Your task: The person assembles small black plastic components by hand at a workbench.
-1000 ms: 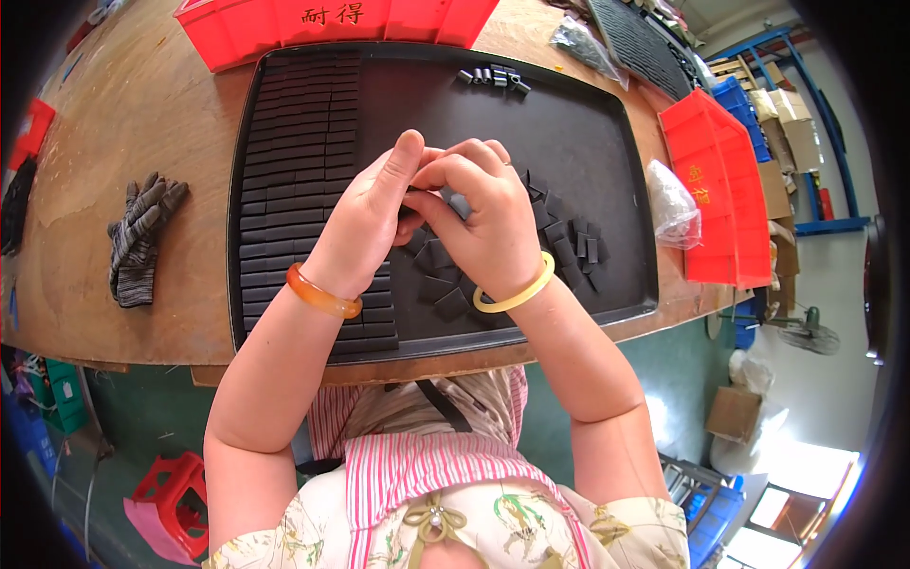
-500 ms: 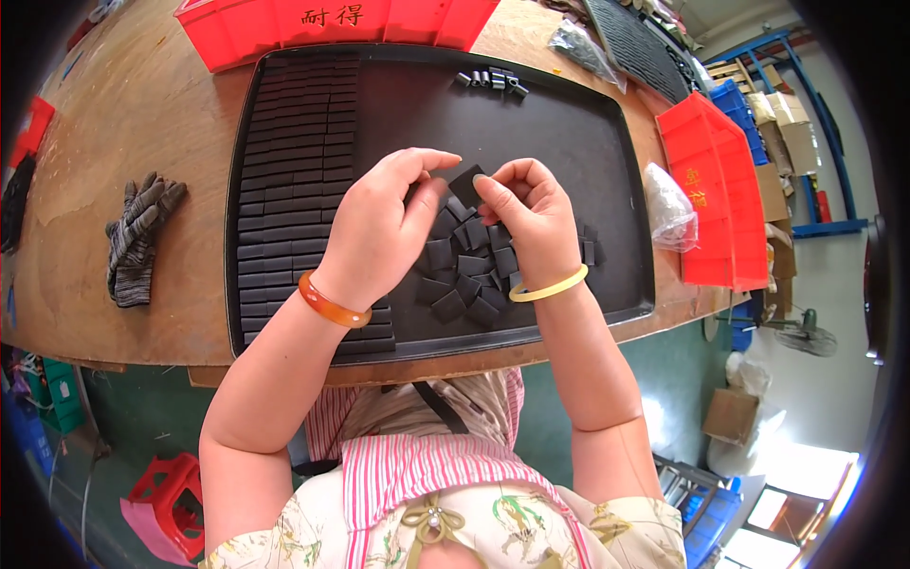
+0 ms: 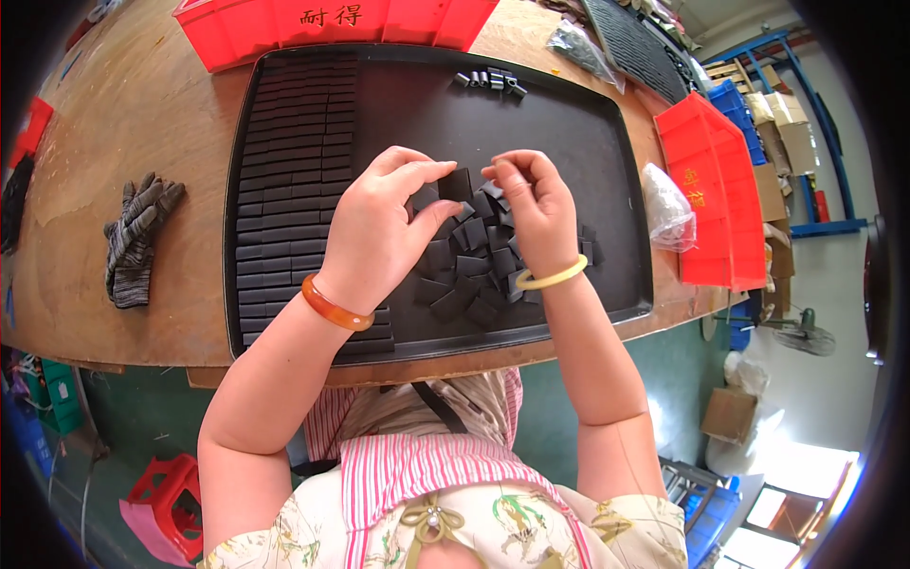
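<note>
A large black tray (image 3: 588, 142) lies on the wooden table (image 3: 142, 123). Neat rows of small black flat pieces (image 3: 289, 171) fill its left side. A loose heap of the same black pieces (image 3: 464, 270) sits in the middle. My left hand (image 3: 379, 232), with an orange bangle on the wrist, pinches one black square piece (image 3: 457, 183) between thumb and fingers above the heap. My right hand (image 3: 531, 218), wearing a pale yellow bangle, hovers right beside it with fingers curled, touching that piece's edge. A few small dark parts (image 3: 488, 81) lie at the tray's far edge.
Red bins (image 3: 332, 24) stand behind the tray and another red bin (image 3: 711, 190) at the right. A clear plastic bag (image 3: 664, 213) rests by the tray's right rim. Grey work gloves (image 3: 133, 237) lie on the table at left. Cardboard boxes and blue shelving sit far right.
Both hands have lifted off the heap and parted slightly. The left hand has picked up one black piece, and the heap underneath has come into view.
</note>
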`<state>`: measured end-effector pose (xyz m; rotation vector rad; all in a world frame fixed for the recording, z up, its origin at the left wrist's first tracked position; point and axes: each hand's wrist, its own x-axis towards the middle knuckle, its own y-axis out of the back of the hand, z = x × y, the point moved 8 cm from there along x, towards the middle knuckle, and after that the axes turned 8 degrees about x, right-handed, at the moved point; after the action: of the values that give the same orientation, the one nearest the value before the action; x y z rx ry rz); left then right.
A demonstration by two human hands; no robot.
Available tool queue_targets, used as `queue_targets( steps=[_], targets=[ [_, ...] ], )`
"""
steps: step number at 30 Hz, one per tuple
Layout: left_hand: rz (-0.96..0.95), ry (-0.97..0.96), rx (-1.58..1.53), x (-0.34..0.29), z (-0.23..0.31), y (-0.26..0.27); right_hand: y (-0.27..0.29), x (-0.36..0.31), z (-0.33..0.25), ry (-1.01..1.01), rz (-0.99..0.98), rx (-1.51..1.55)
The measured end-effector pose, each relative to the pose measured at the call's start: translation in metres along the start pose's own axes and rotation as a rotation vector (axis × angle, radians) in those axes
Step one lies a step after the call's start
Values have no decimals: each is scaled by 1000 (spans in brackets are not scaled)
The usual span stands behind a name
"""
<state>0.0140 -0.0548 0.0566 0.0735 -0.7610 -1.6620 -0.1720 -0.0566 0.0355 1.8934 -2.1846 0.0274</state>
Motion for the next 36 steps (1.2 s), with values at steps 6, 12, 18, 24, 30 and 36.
queue_targets(
  steps=[6, 12, 18, 24, 30, 36],
  targets=[
    [6, -4, -117, 1, -5, -1, -46, -22, 6, 499, -420, -872],
    [-26, 86, -227, 2, -11, -2, -41, -40, 11, 465, -548, -859],
    [-89, 85, -269, 0, -9, -11, -13, -47, -12, 362, -434, -837],
    [-203, 59, -328, -5, 0, -25, -10, -34, 6, -412, -206, 539],
    [-192, 16, -373, -5, 0, -26, -25, -38, 16, -600, -293, 918],
    [-252, 110, -387, -3, 6, -23, -23, -37, 9, -559, -317, 817]
  ],
)
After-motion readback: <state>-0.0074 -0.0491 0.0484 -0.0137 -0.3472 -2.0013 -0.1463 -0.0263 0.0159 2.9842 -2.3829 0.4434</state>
